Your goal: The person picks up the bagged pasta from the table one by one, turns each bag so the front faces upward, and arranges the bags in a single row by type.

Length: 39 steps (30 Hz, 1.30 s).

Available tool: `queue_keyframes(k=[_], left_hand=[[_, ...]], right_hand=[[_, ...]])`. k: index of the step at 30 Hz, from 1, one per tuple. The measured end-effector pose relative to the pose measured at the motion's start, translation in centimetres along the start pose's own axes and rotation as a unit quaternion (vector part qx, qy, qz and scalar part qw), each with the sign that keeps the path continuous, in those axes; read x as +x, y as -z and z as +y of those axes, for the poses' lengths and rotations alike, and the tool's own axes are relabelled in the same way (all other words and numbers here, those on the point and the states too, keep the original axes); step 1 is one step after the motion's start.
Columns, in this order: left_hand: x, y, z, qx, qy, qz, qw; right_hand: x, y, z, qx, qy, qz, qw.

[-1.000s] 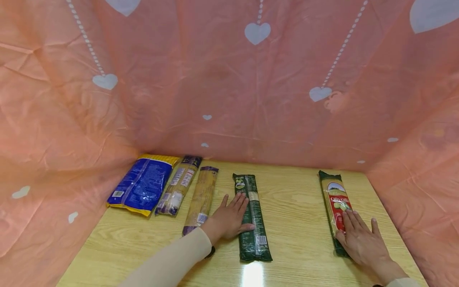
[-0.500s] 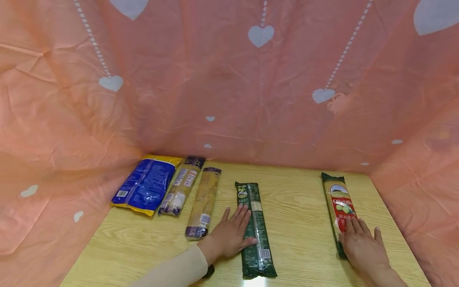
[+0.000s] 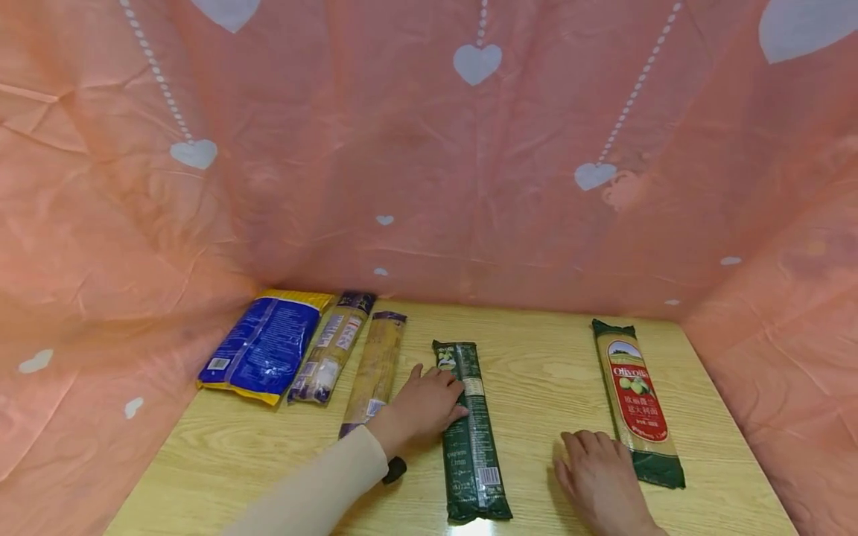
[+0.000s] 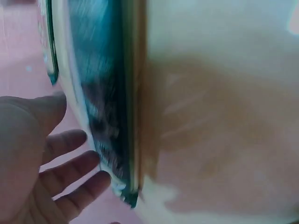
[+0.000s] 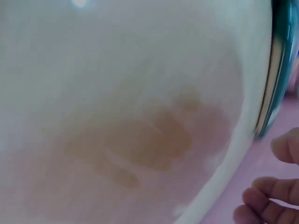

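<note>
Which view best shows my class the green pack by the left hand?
The head view: it shows the green pack nearly whole, barcode included, with only fingers over its left edge. The left wrist view shows it closer but blurred and cut off. The right wrist view cuts off a green-edged pack; which one is unclear.

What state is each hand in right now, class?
Left hand: open, fingers relaxed at the barcoded green packet.
Right hand: open, loosely curled, holding nothing.
</note>
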<state>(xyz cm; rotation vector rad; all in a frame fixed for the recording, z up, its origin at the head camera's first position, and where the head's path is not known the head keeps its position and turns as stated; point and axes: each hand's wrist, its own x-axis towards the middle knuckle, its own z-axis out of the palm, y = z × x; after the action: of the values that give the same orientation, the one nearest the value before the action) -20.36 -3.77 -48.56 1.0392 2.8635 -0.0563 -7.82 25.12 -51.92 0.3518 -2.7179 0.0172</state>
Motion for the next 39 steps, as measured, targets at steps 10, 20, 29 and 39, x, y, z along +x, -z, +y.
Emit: queue_keyframes(k=[10,20,29,39], left_hand=[[7.0,0.7,-1.3,0.084,0.021,0.099,0.9913],[10.3,-0.9,-1.3,0.136,0.044,0.082,0.9864],[11.0,-1.4,-1.0,0.118,0.068,0.047,0.9895],[11.1,-1.5,-1.3,0.074,0.072,0.080,0.9915]], right_hand=[[-0.8,-1.3,-6.6,-0.023,0.086,0.018,0.9959],[-1.3,-1.7,-7.8,-0.007,0.053,-0.064,0.9965],[-1.4,-1.8,-7.8,-0.011,0.068,-0.063,0.9956],[-1.4,-2.1,-8.0,-0.006,0.065,-0.053,0.9964]])
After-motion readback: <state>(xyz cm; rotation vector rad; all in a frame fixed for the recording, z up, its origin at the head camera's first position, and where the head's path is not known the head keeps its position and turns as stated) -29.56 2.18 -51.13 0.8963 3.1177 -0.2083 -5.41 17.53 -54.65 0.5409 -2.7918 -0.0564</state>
